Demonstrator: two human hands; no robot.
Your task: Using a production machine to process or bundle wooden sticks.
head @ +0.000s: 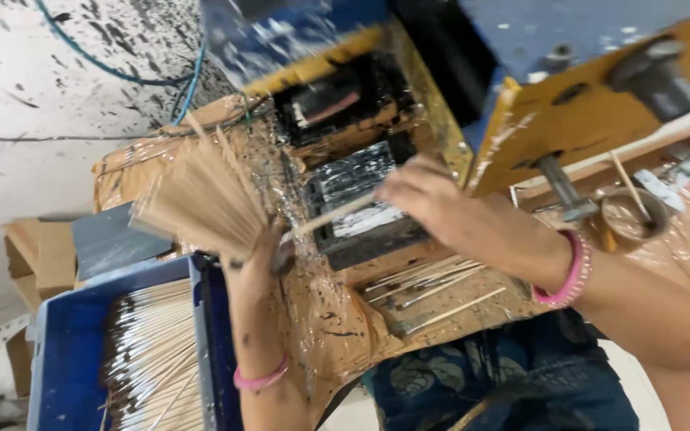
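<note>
My left hand (251, 259) grips a fanned bundle of thin bamboo sticks (201, 195), held up above the blue tray. My right hand (433, 203) pinches a single stick (337, 215) near its end, its tip lying over the dark, paste-smeared slot of the machine (357, 199). Both wrists wear pink bangles. The two hands are close together, the single stick pointing toward the bundle.
A blue tray (65, 335) at lower left holds several coated sticks. Loose bare sticks (433, 283) lie on the taped brown work surface. A blue and yellow machine frame (553, 96) rises at the top right. A cup with a stick (628, 215) stands right.
</note>
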